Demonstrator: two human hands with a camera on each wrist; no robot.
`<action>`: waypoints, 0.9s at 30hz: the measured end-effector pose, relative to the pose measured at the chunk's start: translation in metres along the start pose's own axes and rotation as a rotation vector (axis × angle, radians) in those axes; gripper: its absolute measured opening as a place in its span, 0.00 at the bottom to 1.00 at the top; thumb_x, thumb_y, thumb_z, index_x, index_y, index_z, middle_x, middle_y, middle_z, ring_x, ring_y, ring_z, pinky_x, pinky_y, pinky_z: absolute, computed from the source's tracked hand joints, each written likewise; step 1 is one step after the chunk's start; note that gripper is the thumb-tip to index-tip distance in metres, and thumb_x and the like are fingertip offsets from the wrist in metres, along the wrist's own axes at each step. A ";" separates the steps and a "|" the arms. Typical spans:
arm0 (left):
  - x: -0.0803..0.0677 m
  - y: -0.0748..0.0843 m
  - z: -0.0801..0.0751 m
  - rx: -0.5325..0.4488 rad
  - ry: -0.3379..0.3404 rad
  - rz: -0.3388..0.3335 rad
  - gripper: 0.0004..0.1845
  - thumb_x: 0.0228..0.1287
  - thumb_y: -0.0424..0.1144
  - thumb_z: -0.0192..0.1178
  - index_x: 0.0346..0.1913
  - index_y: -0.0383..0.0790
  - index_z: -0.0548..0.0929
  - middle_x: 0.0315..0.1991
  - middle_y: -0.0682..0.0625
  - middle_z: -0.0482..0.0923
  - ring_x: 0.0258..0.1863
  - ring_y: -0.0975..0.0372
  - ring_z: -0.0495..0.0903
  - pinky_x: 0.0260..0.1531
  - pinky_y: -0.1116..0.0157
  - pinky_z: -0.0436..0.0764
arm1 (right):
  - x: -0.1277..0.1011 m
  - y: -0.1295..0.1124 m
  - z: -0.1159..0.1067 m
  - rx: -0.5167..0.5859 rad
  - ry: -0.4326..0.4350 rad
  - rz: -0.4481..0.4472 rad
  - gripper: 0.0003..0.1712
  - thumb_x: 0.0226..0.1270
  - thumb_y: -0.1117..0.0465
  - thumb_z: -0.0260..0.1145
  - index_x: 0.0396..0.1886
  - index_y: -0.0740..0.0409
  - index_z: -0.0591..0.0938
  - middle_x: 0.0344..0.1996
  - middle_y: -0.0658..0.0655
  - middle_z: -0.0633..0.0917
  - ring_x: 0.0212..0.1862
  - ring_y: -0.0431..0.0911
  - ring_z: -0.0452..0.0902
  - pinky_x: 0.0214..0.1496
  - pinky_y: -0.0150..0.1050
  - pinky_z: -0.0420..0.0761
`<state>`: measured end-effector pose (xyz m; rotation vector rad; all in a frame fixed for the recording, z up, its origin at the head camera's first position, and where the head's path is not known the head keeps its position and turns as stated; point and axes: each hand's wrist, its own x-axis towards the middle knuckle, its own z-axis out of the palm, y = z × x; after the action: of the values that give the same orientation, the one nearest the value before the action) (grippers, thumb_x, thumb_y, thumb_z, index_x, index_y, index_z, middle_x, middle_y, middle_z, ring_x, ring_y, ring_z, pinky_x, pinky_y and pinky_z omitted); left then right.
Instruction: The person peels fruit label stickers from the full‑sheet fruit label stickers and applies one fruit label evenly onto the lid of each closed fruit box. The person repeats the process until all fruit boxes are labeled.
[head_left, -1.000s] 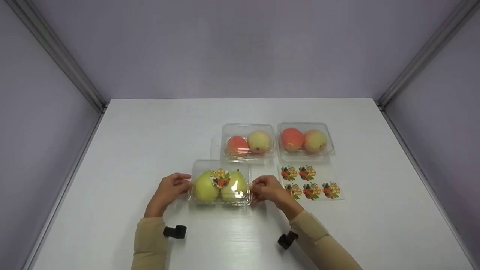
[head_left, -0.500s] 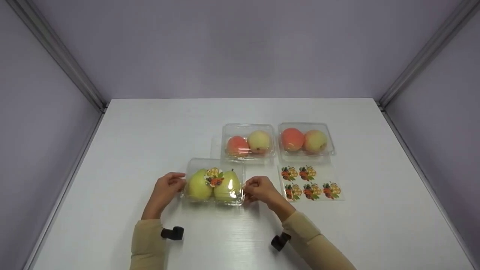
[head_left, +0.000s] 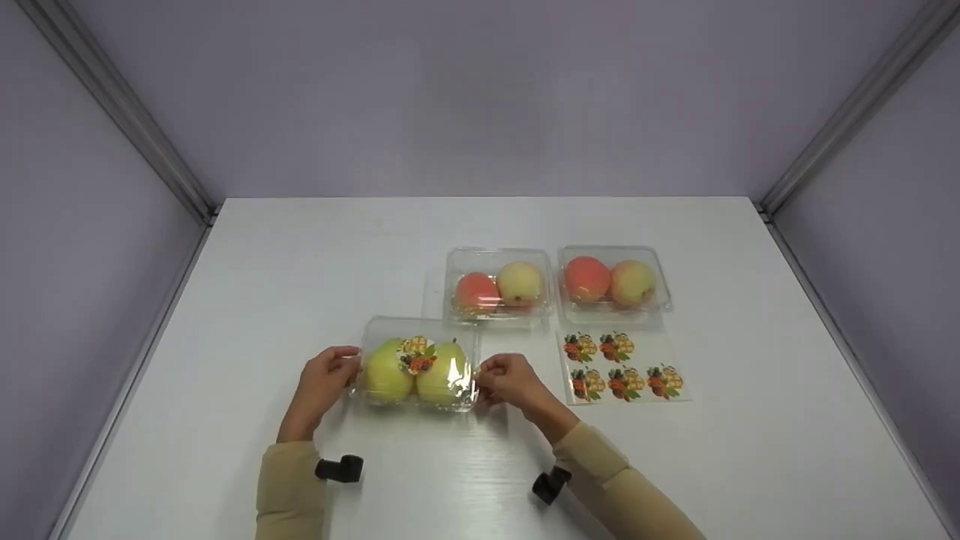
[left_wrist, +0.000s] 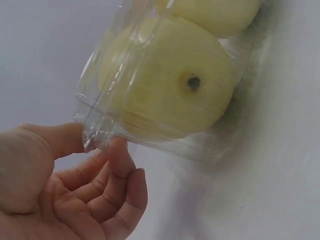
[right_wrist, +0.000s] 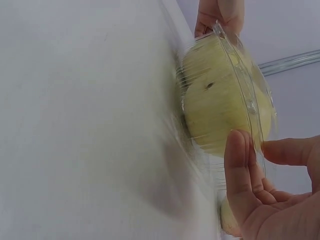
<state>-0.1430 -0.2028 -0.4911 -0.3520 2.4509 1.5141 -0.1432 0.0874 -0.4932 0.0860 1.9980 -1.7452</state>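
A booth-like workstation (head_left: 82, 225): white table (head_left: 247, 285), plain greyish panels (head_left: 480, 97), metal corner posts (head_left: 122, 105)

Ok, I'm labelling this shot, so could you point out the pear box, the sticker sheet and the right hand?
Pear box (head_left: 420, 327): head view, far part of its clear lid.
Sticker sheet (head_left: 651, 347): head view, its bare, sticker-free corner.
Right hand (head_left: 514, 381): head view, back of the hand.

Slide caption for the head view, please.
Left hand and right hand grip a stickered pear box near a sticker sheet.
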 end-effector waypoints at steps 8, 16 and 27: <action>0.000 -0.001 -0.006 -0.004 -0.014 -0.034 0.21 0.73 0.43 0.50 0.58 0.30 0.77 0.42 0.48 0.81 0.39 0.66 0.75 0.40 0.73 0.77 | -0.004 -0.006 0.005 -0.017 0.006 -0.018 0.07 0.63 0.70 0.59 0.37 0.72 0.78 0.19 0.49 0.80 0.21 0.38 0.78 0.32 0.39 0.87; 0.001 0.000 -0.007 0.002 -0.004 -0.043 0.21 0.73 0.43 0.51 0.57 0.30 0.77 0.41 0.48 0.81 0.38 0.66 0.76 0.40 0.72 0.77 | -0.003 0.001 0.000 -0.028 -0.012 -0.021 0.12 0.67 0.66 0.60 0.42 0.74 0.80 0.21 0.49 0.82 0.23 0.37 0.80 0.32 0.36 0.86; 0.002 -0.006 -0.012 -0.025 0.024 -0.055 0.20 0.74 0.43 0.50 0.57 0.30 0.77 0.39 0.50 0.80 0.36 0.67 0.74 0.37 0.74 0.76 | -0.008 0.007 -0.011 -0.035 -0.031 0.004 0.15 0.69 0.65 0.57 0.44 0.77 0.77 0.23 0.52 0.84 0.25 0.37 0.79 0.33 0.35 0.86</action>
<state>-0.1442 -0.2166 -0.4912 -0.4400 2.4217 1.5275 -0.1374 0.1014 -0.4954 0.0510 2.0035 -1.6981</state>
